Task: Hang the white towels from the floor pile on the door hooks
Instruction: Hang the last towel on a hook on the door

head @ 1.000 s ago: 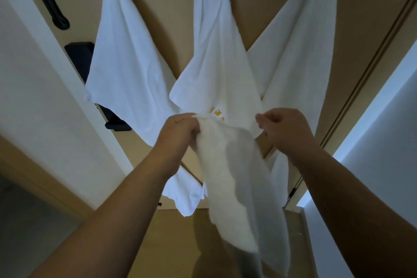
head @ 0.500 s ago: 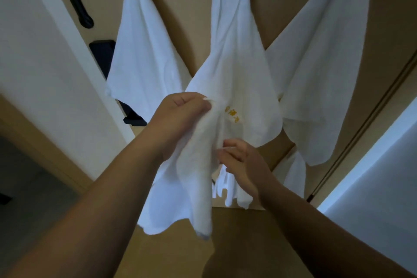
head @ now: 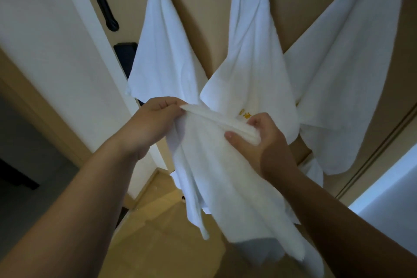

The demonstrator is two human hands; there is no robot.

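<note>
White terry towel (head: 225, 176) droops, its folded top edge pinched between my left hand (head: 155, 124) and right hand (head: 264, 140), arms raised.

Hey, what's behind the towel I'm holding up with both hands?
Behind the held towel hangs the middle towel with yellow lettering, against the brown door. Its lower edge and the door behind are covered.

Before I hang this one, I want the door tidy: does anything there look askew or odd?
Nothing is damaged or spilled. The hung towels dangle from single bunched points, so they fall in slanted, overlapping folds. The left one covers part of the black lock. Both hands, left and right, hold the next towel.
</note>
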